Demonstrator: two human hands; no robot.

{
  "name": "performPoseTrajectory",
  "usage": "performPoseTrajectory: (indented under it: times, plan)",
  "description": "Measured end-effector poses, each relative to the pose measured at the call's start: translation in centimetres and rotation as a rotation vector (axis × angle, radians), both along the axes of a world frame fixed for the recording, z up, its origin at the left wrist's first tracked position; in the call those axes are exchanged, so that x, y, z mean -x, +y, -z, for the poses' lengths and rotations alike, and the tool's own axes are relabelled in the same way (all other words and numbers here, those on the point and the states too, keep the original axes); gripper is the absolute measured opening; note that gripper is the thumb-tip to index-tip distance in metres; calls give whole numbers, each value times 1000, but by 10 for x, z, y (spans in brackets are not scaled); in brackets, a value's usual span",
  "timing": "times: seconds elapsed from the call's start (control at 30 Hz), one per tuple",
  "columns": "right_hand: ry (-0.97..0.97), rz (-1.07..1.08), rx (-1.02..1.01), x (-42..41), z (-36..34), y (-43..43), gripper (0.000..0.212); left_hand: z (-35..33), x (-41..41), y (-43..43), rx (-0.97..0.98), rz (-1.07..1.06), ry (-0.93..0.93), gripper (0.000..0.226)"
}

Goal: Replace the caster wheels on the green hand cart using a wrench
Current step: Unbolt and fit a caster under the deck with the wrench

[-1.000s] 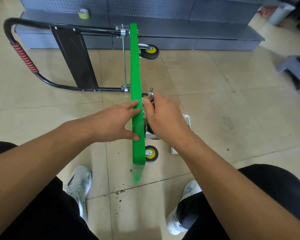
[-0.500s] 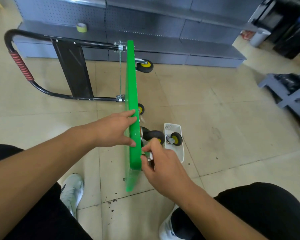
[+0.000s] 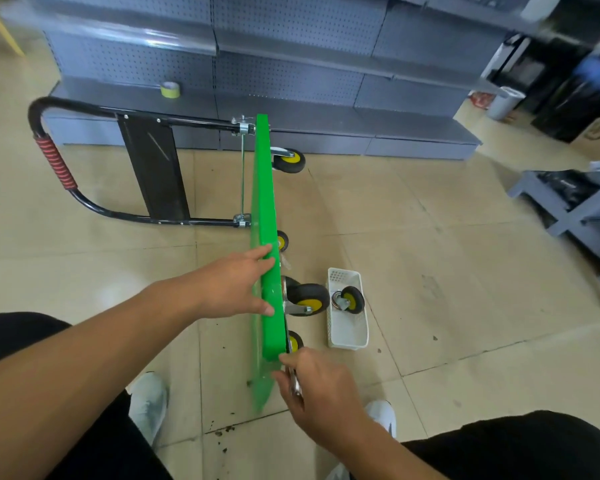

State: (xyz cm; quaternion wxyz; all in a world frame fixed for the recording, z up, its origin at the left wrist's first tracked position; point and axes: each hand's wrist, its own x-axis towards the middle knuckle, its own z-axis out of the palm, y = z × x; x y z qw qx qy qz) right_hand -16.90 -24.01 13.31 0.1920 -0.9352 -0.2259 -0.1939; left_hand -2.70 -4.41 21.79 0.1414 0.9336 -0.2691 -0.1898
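The green hand cart (image 3: pixel 264 188) stands on its side edge on the floor, its black handle (image 3: pixel 54 161) folded out to the left. My left hand (image 3: pixel 238 285) holds the upper edge of the green deck, fingers over the top and thumb on the near face. My right hand (image 3: pixel 321 386) grips a metal wrench (image 3: pixel 295 381) at the deck's near end, close to the near caster (image 3: pixel 295 342). Three more black-and-yellow casters show on the underside: a large one (image 3: pixel 307 299), a small one (image 3: pixel 282 241) and a far one (image 3: pixel 289 161).
A white plastic basket (image 3: pixel 347 336) lies on the tiles right of the cart with a loose caster wheel (image 3: pixel 349 299) inside. Grey perforated shelving (image 3: pixel 291 74) runs along the back, a roll of tape (image 3: pixel 170 89) on its base. A grey stand (image 3: pixel 575 209) is at right. My shoes and knees are below.
My right hand moved with the wrench from the middle of the deck down to its near end. My left hand stayed on the deck edge. The view tilted up.
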Motion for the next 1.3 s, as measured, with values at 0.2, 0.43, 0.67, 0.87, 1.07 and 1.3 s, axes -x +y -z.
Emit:
performPoseTrajectory:
  times: [0.2,0.43,0.67,0.87,1.07,1.3]
  plan:
    - [-28,-21,-214,-8,-38,-10,10,-1,-2,1,-1,3,2,97]
    - [237,173,-493,-46,-89,-20,22,4,-3,1,-15,-7,-2,98]
    - [416,168,-333,-111,-113,-17,26,8,-4,4,6,-11,-15,102]
    - [477,111,-218,-142,-109,-7,30,8,-5,4,-11,-9,-30,101]
    - [500,71,-149,-164,-110,1,40,6,-5,2,-24,7,-34,99]
    - [605,65,-234,-183,-107,10,39,3,-5,1,-41,19,-24,98]
